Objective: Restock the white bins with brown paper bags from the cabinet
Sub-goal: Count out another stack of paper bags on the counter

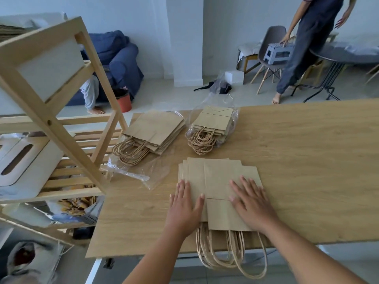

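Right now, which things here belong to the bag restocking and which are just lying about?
Job: bag stack under left hand and right hand, loose bag pile, wrapped bag pack, white bin.
Lying about: plastic wrap, red pot, white box, blue sofa.

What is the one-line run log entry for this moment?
left hand: flat on near bag stack | right hand: flat on same stack | handles: over table edge | far left stack, far right stack: untouched

Soft, even daylight; wide-angle bending and blur toward the edges.
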`<state>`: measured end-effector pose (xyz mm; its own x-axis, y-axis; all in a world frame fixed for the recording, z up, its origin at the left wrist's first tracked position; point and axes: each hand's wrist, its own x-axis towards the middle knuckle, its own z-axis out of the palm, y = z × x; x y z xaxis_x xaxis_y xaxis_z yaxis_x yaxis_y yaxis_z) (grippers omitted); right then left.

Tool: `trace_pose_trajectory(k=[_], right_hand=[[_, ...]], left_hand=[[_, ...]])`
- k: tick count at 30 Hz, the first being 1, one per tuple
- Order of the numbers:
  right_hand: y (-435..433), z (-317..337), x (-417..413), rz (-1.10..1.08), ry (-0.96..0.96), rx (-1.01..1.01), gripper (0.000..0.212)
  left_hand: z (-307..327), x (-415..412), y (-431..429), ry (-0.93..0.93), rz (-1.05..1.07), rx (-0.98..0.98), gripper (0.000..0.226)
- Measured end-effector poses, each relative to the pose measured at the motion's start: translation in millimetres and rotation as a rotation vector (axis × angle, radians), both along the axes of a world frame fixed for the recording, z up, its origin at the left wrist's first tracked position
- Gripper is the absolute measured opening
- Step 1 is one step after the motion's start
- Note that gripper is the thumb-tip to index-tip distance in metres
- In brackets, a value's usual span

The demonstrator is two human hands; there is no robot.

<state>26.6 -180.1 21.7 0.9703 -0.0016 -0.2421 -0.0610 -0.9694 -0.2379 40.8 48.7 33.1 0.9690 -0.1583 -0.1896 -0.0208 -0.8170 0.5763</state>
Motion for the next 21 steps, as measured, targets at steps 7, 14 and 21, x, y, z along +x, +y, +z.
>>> trace_pose_trajectory(k=[7, 14, 21], right_hand=[[-57, -5, -11, -0.11, 0.03, -0.046, 0.063], [-37, 19, 14, -0.094, -0.09, 0.06, 0.067], [-38, -3, 6, -0.021, -0.024, -0.037, 0.075]], left_hand=[[0, 6, -30, -0.029, -0.092, 0.188, 0.069], [-1, 6, -64, -0.095, -0.076, 0.232, 0.062], [-6, 15, -68, -0.075, 0.128, 0.222, 0.074]])
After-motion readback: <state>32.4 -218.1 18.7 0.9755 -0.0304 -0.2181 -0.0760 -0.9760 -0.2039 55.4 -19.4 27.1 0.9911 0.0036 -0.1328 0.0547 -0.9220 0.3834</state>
